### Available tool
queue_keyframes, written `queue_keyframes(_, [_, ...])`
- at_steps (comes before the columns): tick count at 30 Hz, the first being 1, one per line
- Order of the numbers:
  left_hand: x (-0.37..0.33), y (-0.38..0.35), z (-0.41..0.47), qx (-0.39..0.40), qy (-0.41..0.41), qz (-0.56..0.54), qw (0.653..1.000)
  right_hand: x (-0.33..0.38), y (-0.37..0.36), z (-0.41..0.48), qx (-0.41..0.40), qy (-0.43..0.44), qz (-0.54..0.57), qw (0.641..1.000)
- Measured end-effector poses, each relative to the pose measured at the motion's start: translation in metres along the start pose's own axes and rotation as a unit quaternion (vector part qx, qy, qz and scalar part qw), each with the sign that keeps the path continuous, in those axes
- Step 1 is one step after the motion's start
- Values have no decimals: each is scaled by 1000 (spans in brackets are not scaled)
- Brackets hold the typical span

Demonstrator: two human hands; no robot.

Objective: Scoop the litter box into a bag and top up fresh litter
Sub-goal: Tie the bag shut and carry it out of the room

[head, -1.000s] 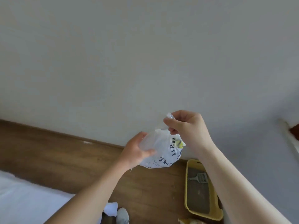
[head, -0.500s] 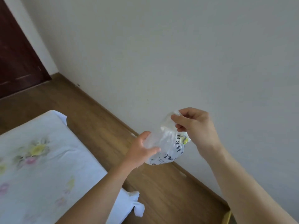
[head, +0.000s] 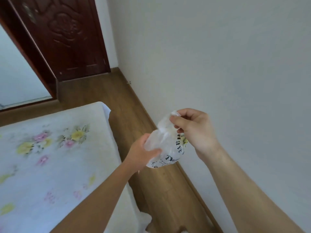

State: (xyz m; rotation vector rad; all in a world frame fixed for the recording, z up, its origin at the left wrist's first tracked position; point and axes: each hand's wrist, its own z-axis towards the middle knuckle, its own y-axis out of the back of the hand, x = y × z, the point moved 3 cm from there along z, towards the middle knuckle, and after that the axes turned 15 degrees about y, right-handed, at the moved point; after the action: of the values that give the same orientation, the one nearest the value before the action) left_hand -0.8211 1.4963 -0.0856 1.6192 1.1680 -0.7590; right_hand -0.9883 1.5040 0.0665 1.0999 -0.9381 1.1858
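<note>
two hands on one plastic bag

both hands hold a small white plastic bag with black letters in the air, above the wooden floor near the wall. the right hand pinches the twisted top of the bag between thumb and fingers. the left hand grips its side. a bed with a flower sheet is at the left, and a dark door is behind it.
</note>
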Motion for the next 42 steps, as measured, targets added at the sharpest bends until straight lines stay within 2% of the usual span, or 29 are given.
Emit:
queue_keyframes(8, [-35, -4, 39, -109, 33, -31, 993, -10, 6, 93, 130, 34, 20, 991])
queue_keyframes(17, [-17, 81, 80, -228, 72, -116, 964, -23, -96, 181, 242, 53, 55, 967])
queue_keyframes(21, [-13, 127, 129, -256, 69, -124, 956, -31, -147, 233, 262, 59, 61, 961])
queue_keyframes(33, [-43, 240, 303, -269, 56, -105, 956, -51, -255, 415, 255, 64, 54, 963])
queue_keyframes(42, [-61, 305, 443, -323, 92, -119, 934, -85, -337, 574, 325, 81, 44, 941])
